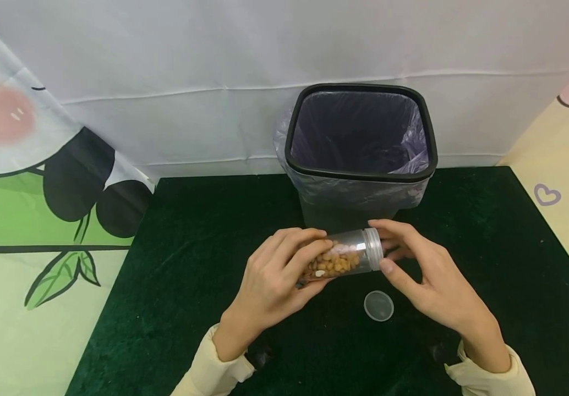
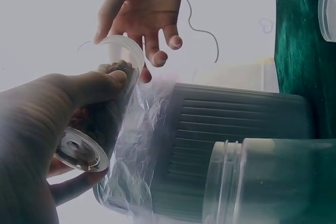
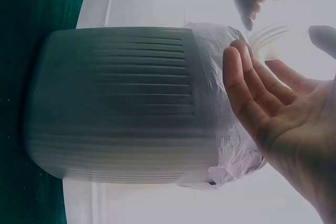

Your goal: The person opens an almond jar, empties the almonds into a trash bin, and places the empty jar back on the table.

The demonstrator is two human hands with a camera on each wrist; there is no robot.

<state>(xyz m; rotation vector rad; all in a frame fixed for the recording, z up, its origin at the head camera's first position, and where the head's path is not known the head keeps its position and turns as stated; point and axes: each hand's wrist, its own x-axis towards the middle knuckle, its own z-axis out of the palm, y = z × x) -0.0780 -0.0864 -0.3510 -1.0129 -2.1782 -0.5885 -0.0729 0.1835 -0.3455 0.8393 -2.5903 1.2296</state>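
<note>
My left hand (image 1: 272, 275) grips a clear plastic jar (image 1: 351, 242) that lies nearly on its side in the air. Small tan, nut-like pieces (image 1: 336, 264) fill part of it. At the jar's uncovered mouth is my right hand (image 1: 428, 275), thumb and fingers spread around the rim with the palm hollow. Its thumb appears to touch the rim. From the left wrist view, the jar's base (image 2: 81, 150) faces the camera and the right hand's fingers (image 2: 152, 51) reach past the mouth. The right wrist view has those fingers loosely bent, nothing between them.
A bin (image 1: 361, 179) with a black rim and a thin plastic liner stands behind the jar. On the dark green cloth (image 1: 205, 242) lies a round clear lid (image 1: 378, 306). Another clear container (image 2: 278, 182) shows in the left wrist view. A white curtain (image 1: 190, 126) hangs behind.
</note>
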